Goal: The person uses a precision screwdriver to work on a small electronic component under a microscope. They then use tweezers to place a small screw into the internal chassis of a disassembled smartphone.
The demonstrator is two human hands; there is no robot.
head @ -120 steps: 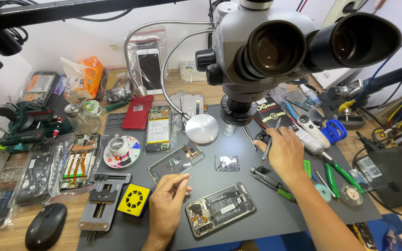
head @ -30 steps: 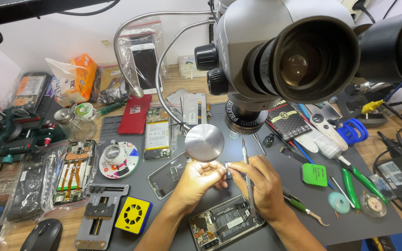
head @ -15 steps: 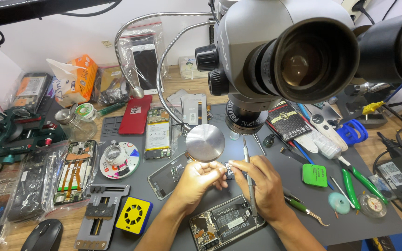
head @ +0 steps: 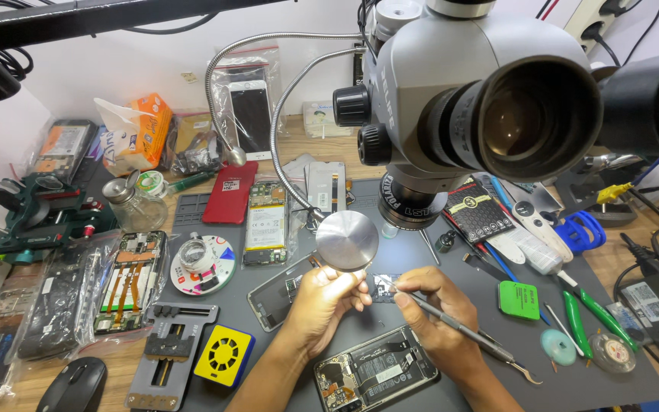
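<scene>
An orange carton [head: 149, 122] is sitting near the bench's back left corner, beside a clear bag holding a white-faced phone [head: 251, 114]. A black square packet with gold print [head: 481, 211] is lying on the grey mat's right half, and a green square label [head: 519, 299] is resting nearer its front edge.

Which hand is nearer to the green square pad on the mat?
Right. The right hand, holding a tool, lies just left of the green pad; the left hand is farther left, beyond it.
</scene>
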